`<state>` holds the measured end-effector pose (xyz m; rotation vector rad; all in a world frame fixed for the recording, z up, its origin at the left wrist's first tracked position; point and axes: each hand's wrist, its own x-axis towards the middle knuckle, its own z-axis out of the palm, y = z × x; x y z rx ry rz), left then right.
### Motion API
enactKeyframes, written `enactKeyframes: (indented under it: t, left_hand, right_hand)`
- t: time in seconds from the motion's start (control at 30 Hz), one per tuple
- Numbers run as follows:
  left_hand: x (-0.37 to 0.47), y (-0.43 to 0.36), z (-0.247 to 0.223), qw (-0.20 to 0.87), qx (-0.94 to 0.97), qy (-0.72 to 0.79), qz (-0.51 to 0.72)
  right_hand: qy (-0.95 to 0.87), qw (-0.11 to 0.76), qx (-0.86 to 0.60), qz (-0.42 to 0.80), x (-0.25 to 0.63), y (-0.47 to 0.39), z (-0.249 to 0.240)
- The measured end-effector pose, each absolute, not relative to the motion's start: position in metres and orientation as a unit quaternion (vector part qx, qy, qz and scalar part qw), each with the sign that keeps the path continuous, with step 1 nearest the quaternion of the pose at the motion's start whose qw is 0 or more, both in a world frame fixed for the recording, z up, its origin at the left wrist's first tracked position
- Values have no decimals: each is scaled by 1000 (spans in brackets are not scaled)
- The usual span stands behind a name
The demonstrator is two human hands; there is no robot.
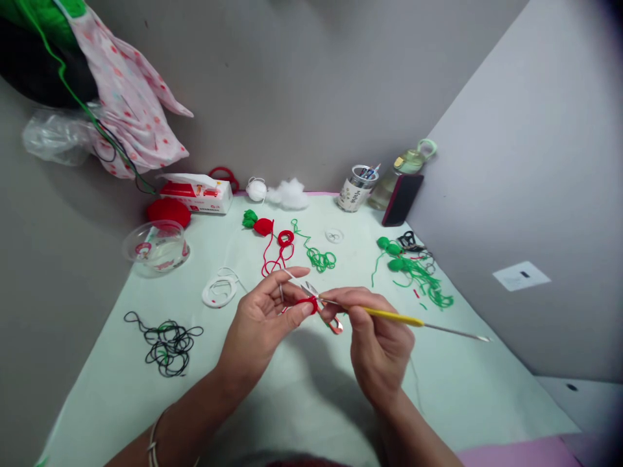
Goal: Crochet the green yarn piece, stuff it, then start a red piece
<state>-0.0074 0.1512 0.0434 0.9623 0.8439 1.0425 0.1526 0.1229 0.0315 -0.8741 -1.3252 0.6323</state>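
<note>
Between the fingertips of my left hand (pixel 265 318) is a small red crochet piece (pixel 308 303). White yarn (pixel 287 275) runs over the raised fingers of that hand. My right hand (pixel 377 331) grips a crochet hook (pixel 394 316) with a yellow handle and metal ends. The hook's left end meets the red piece; the other end points out to the right. Beneath the hands, a small pair of snips (pixel 335 324) with orange-red handles is partly hidden. Just beyond are a ring of red yarn (pixel 285 238) and loose green yarn (pixel 321 259).
A coil of white yarn (pixel 219 290) and tangled black yarn (pixel 170 347) lie left. A clear plastic tub (pixel 158 250) and tissue box (pixel 211 198) stand back left. At the back right are a pen can (pixel 355 191), bottle (pixel 389 181) and phone (pixel 403 200). Green crocheted pieces (pixel 399 264) lie right.
</note>
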Motion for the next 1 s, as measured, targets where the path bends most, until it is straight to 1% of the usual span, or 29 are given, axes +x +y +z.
enactKeyframes:
  t: [0.13, 0.37, 0.47, 0.57, 0.63, 0.7, 0.8, 0.9, 1.0]
  left_hand:
    - [-7, 151, 45, 666, 429, 395, 464]
    - [-7, 150, 51, 631, 449, 423, 470]
    - [-5, 147, 46, 583, 479, 439, 488]
    - [-3, 144, 38, 503, 528, 451, 515]
    - [-2, 144, 34, 477, 544, 450, 524]
    - [-1, 144, 34, 490, 533, 446, 526]
    - [0, 146, 40, 565, 478, 427, 519]
    - [2, 148, 48, 635, 413, 397, 517]
    - [3, 147, 51, 661, 370, 381, 530]
  right_hand:
    - [-564, 663, -379, 315, 154, 123, 31]
    - [-606, 642, -388, 265, 155, 123, 36]
    - [-645, 623, -380, 227, 156, 121, 37]
    - [-696, 588, -373, 176, 157, 120, 39]
    - [-717, 573, -365, 156, 157, 120, 40]
    - [-724, 572, -355, 151, 156, 120, 39]
    - [-737, 560, -357, 127, 156, 119, 35]
    - [-760, 520, -388, 46, 157, 114, 29]
    - [-777, 481, -404, -29, 158, 109, 26]
